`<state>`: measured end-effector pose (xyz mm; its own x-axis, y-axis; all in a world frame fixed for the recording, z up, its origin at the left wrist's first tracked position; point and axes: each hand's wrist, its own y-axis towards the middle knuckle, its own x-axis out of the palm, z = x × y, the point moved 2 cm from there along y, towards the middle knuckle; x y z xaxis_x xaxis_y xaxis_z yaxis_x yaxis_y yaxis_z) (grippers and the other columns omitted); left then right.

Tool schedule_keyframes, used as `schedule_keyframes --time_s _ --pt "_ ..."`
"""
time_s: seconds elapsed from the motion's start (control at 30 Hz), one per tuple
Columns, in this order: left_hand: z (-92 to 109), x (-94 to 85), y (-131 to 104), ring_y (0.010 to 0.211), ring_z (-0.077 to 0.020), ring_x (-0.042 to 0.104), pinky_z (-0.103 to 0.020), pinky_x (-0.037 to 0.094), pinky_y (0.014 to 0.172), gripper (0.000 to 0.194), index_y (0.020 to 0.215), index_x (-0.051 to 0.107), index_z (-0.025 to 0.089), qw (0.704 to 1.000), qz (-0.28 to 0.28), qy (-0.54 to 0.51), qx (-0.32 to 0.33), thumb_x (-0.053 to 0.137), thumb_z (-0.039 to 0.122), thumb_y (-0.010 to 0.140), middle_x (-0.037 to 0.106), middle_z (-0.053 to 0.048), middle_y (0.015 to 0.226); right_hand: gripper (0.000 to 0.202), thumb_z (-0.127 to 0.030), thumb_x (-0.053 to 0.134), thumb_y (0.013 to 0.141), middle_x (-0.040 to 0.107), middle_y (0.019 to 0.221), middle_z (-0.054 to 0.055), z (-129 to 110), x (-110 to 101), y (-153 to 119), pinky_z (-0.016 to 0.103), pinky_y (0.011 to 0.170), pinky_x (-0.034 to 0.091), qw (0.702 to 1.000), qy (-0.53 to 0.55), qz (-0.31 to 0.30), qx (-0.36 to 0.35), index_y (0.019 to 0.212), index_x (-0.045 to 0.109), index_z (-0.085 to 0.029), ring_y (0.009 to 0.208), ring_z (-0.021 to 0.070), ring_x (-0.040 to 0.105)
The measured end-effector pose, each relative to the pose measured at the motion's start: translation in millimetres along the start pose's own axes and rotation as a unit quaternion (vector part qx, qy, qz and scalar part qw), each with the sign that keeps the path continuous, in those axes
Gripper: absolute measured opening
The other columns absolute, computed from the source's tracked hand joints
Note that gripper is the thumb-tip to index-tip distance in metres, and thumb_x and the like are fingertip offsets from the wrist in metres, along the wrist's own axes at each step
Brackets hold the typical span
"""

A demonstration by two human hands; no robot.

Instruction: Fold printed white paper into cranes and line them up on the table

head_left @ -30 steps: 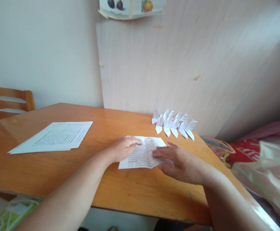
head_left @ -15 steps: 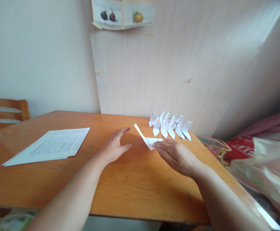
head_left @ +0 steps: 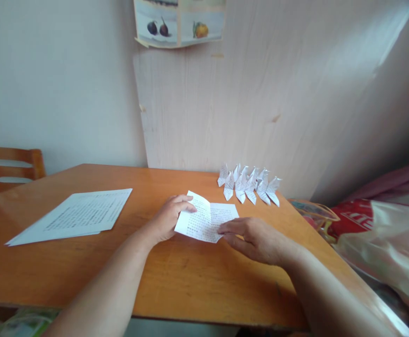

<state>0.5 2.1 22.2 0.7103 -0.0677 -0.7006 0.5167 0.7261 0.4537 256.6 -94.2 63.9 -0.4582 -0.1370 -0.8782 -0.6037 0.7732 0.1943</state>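
Note:
A small printed sheet of paper [head_left: 204,219] with a crease down its middle lies spread out over the table between my hands. My left hand [head_left: 171,217] grips its left edge, thumb beneath and fingers on top. On the right side, my right hand [head_left: 251,238] has its fingers over the sheet's lower right edge, thumb tucked below. Beyond the sheet, toward the wall, several folded paper figures [head_left: 250,185] with pointed tips stand in a close group.
A stack of printed sheets [head_left: 81,213] lies on the left of the wooden table [head_left: 176,285]. Bags [head_left: 376,238] crowd the table's right edge. A wooden chair [head_left: 11,164] stands at the far left; a picture sheet [head_left: 179,25] hangs on the wall.
The paper was folded up with its left flap raised; now it is spread open, print showing. My left hand has moved from open beside it to gripping its left edge.

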Motion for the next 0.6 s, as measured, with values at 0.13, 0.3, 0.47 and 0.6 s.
schedule_keyframes --time_s 0.13,0.3,0.47,0.6 --pt "-7.3 1.8 0.8 0.115 -0.0232 0.058 -0.044 0.043 0.101 0.015 0.088 0.074 0.025 1.000 -0.017 0.005 -0.012 0.064 0.017 0.080 0.067 -0.006 0.117 0.058 -0.049 0.065 0.084 0.063 0.132 0.007 6.3 -1.9 -3.1 0.044 0.102 0.044 0.997 -0.019 -0.054 0.045 0.138 0.056 -0.028 0.117 0.0297 0.059" --pt "-9.7 -1.6 0.5 0.097 -0.0198 0.065 -0.036 0.048 0.089 0.014 0.089 0.072 0.023 0.998 -0.029 -0.053 -0.006 0.062 0.018 0.082 0.070 -0.005 0.107 0.104 -0.066 0.074 0.067 0.038 0.154 0.011 18.0 -6.0 -7.4 0.050 0.116 0.028 0.988 -0.049 -0.116 0.093 0.153 0.033 -0.024 0.140 0.0357 0.036" --pt "-11.0 -5.8 -2.2 0.090 -0.0187 0.065 -0.032 0.048 0.084 0.013 0.088 0.070 0.023 0.990 -0.015 -0.112 -0.086 0.059 0.030 0.086 0.072 -0.002 0.099 0.109 -0.060 0.075 0.068 0.025 0.160 0.010 28.6 -9.2 -8.8 0.048 0.120 0.020 0.984 -0.058 -0.119 0.121 0.156 0.024 -0.021 0.146 0.0329 0.022" --pt "-4.3 -7.3 -4.0 0.085 -0.0193 0.065 -0.031 0.049 0.078 0.023 0.085 0.068 0.023 0.978 -0.023 -0.141 -0.155 0.058 0.043 0.086 0.072 -0.001 0.093 0.088 -0.039 0.069 0.076 0.034 0.157 0.009 36.0 -11.4 -7.6 0.045 0.117 0.029 0.987 -0.049 -0.062 0.137 0.154 0.031 -0.023 0.141 0.0300 0.036"
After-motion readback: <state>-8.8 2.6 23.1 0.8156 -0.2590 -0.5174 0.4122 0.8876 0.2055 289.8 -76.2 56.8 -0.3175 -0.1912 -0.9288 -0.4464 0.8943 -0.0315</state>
